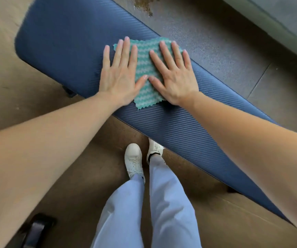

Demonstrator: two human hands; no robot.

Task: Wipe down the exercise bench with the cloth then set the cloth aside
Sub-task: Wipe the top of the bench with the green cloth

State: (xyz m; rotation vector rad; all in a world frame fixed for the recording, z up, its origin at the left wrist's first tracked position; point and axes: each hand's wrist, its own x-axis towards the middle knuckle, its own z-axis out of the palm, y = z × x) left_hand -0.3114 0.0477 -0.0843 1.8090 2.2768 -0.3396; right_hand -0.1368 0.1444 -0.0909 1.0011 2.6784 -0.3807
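Currently, step in hand: wiping the padded top, judged from both palms pressing the cloth flat.
Cloth: a green wavy-striped square with zigzag edges, spread flat on the blue worktop, roughly mid-width and toward its rounded far-left end.
Left hand: laid flat and released, fingers spread; its thumb and inner fingers lie on the cloth, while the outer fingers touch bare padding.
Right hand: likewise flat and unclenched, pinning the cloth's right side; the thumb tips nearly meet.
Doing it well: even pressure through both palms, strokes running along the ribbing, each pass overlapping the last so no strip is missed.
Risk: the thin cloth may bunch or slip out if only the fingertips push.
Coverage: the long stretch toward the lower right probably remains to be wiped, though no dirt or dampness can be made out.
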